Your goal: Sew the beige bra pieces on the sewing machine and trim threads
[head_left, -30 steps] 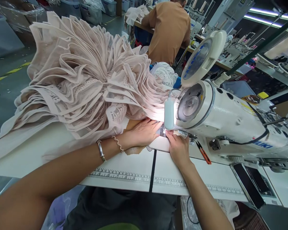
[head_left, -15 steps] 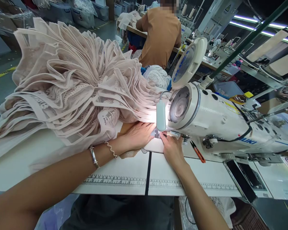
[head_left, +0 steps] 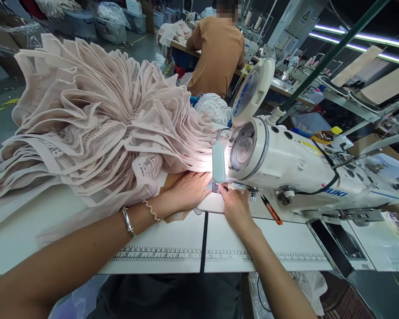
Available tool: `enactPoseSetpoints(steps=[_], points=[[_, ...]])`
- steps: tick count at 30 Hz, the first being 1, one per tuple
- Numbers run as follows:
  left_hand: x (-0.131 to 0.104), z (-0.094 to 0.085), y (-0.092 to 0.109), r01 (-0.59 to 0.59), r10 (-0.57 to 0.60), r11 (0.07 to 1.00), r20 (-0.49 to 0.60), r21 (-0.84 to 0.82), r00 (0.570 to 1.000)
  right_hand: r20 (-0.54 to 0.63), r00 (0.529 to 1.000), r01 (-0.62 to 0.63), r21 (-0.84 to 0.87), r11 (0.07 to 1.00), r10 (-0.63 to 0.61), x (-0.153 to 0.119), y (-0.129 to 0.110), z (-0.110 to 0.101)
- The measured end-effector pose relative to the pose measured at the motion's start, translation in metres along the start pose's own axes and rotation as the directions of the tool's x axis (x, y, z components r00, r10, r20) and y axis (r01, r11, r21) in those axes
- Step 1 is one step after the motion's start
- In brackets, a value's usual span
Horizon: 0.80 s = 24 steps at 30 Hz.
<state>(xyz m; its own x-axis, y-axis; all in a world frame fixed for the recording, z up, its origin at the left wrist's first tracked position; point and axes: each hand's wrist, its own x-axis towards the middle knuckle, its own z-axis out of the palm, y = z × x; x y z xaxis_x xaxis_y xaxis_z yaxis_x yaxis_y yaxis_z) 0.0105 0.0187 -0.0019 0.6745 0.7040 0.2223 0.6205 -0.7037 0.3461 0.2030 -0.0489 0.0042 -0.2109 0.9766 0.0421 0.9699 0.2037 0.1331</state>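
My left hand (head_left: 192,190) lies flat with its fingers stretched out, at the front edge of the pale pink fabric pile (head_left: 99,115), left of the needle area. My right hand (head_left: 235,204) is at the right of the presser foot (head_left: 215,187), thumb and fingers drawn together; what is between them is hidden. Both hands are under the head of the white sewing machine (head_left: 286,155), where a small lamp (head_left: 218,163) lights the cloth. Lace trim shows on several layers of the pile.
Orange-handled thread snips (head_left: 271,210) lie on the machine bed to the right. A phone (head_left: 330,248) rests near the table's front edge. A printed ruler (head_left: 159,255) runs along that edge. Ahead, a person in a brown shirt (head_left: 216,55) sits at another table.
The view has shifted slightly, so the machine and pile sit a little further left. Both hands keep nearly the same places beside the presser foot.
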Motion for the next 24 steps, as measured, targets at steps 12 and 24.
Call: enactPoseSetpoints(steps=[12, 24], points=[[0.002, -0.010, 0.004, 0.009, -0.009, 1.000, -0.018, 0.012, 1.000, 0.196, 0.976, -0.104, 0.051, 0.993, 0.092, 0.005, -0.002, -0.012], [-0.111, -0.071, 0.020, -0.106, 0.223, 0.947, -0.386, 0.303, 0.895, 0.055, 0.998, -0.044, 0.206, 0.978, 0.033, 0.009, -0.002, 0.003]])
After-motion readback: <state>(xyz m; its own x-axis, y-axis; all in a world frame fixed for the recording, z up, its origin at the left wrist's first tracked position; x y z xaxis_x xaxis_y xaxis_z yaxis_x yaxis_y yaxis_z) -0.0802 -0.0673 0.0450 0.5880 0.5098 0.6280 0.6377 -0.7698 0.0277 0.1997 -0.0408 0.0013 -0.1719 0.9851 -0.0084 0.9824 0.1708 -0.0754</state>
